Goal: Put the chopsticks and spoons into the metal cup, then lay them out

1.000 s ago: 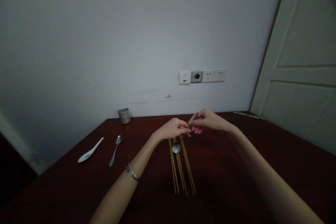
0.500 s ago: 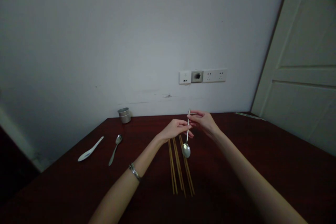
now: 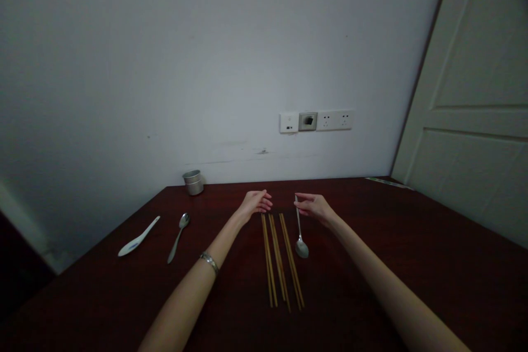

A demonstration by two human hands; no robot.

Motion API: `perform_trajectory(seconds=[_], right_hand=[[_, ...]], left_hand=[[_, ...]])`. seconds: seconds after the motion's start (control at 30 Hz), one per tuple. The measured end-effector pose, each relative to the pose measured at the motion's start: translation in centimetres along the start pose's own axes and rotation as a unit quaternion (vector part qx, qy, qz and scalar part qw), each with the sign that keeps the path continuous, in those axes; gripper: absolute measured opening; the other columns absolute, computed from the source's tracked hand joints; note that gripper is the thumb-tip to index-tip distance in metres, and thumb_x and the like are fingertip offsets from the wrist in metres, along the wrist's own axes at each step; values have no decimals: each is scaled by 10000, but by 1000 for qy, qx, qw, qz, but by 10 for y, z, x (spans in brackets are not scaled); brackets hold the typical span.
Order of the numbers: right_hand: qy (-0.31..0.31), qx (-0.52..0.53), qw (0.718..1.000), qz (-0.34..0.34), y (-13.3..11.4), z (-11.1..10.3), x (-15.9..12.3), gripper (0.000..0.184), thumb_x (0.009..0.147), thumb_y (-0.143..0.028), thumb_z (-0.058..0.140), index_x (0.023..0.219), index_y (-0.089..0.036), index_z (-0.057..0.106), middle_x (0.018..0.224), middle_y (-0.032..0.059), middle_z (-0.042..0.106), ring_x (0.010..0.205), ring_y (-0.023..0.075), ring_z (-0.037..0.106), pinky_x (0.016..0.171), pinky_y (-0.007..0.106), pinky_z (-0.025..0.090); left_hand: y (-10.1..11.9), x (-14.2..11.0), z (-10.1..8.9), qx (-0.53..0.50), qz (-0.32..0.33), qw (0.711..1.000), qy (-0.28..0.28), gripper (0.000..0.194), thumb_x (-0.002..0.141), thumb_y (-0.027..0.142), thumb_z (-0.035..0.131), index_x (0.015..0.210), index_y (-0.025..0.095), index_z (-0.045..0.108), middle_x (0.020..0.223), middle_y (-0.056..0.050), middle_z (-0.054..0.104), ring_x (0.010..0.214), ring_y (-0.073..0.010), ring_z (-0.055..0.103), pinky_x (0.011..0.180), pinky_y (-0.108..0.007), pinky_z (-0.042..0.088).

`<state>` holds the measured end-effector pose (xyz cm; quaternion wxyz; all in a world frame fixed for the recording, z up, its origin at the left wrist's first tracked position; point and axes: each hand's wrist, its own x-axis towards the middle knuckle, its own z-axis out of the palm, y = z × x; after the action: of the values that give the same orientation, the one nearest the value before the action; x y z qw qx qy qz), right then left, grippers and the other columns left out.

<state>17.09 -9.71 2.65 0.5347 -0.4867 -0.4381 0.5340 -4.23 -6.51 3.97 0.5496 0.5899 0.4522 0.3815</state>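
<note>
My right hand (image 3: 315, 207) pinches the top of the handle of a long-handled metal spoon (image 3: 302, 247), whose bowl points toward me just right of the chopsticks. Several wooden chopsticks (image 3: 277, 261) lie side by side in three pairs on the table. Just beyond their far left ends is my left hand (image 3: 254, 202), holding nothing, with its fingers loosely curved and apart. Further left lie a shorter metal spoon (image 3: 178, 237) and a white ceramic spoon (image 3: 139, 237).
The dark red table (image 3: 231, 308) reaches back to a pale wall. A metal cup (image 3: 193, 182) stands at the far left edge. Wall sockets (image 3: 334, 120) sit above the table, and a flat strip (image 3: 389, 182) lies at the far right near a door (image 3: 474, 121).
My left hand has let go of the long-handled spoon and moved left. My right hand has lowered the spoon to the right of the chopsticks.
</note>
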Motion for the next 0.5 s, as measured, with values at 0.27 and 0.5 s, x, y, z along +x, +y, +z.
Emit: perform_trajectory(seconds=[0.27, 0.5], right_hand=[[-43, -107, 990, 76, 27, 8, 13, 579, 549, -106, 754, 1088, -34, 555, 460, -55, 542, 416, 46, 514, 443, 150, 499], [-22, -239, 970, 33, 39, 15, 19, 463, 587, -105, 716, 1024, -33, 581, 443, -49, 550, 384, 67, 522, 409, 158, 471]], left_hand=[[-10, 6, -19, 333, -128, 934, -24, 242, 752, 248, 503, 577, 96, 571, 420, 9, 527, 330, -64, 443, 395, -192, 384], [-4, -7, -13, 384, -170, 895, -148, 279, 698, 354, 560, 558, 115, 592, 460, -1, 549, 348, -57, 435, 368, -177, 323]])
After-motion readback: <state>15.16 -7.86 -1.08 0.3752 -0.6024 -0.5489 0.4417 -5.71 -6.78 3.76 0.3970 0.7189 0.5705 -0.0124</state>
